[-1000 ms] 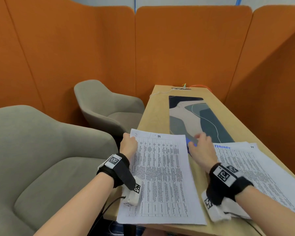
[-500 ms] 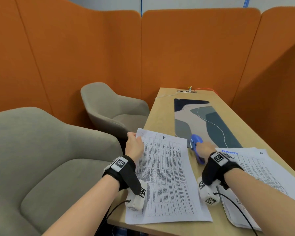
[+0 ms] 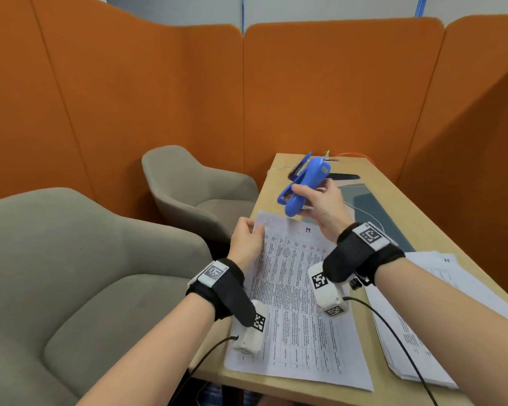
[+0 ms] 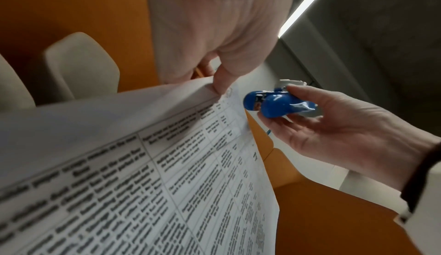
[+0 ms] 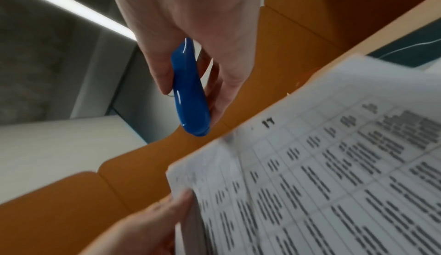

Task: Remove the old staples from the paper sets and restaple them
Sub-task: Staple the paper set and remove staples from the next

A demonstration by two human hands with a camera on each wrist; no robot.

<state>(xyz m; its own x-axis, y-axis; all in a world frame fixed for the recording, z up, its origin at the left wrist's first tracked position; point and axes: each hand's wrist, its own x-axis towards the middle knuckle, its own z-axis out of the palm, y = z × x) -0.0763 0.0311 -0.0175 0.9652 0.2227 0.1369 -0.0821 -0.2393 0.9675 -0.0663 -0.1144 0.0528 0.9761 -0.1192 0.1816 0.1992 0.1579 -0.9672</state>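
Note:
A set of printed table sheets (image 3: pixel 294 291) lies on the wooden table (image 3: pixel 440 230) in front of me. My left hand (image 3: pixel 247 238) pinches its far left corner between thumb and fingers, seen close in the left wrist view as the paper set (image 4: pixel 181 157) under my left thumb (image 4: pixel 223 79). My right hand (image 3: pixel 320 206) grips a blue stapler (image 3: pixel 304 183), lifted in the air above the far edge of the sheets, nose pointing down-left toward that corner. The stapler (image 4: pixel 274 105) hangs just right of the pinched corner. In the right wrist view the stapler (image 5: pixel 189 93) sits between thumb and fingers.
A second stack of papers (image 3: pixel 452 315) lies at the right of the table. A patterned desk mat (image 3: pixel 373 212) runs down the table's middle, with cables (image 3: pixel 349 155) at the far end. Two grey armchairs (image 3: pixel 194 186) stand left. Orange partition walls (image 3: pixel 320 92) enclose the booth.
My right hand picked the blue stapler up from beside the sheets and raised it above their far edge. My left hand stayed on the paper's far left corner.

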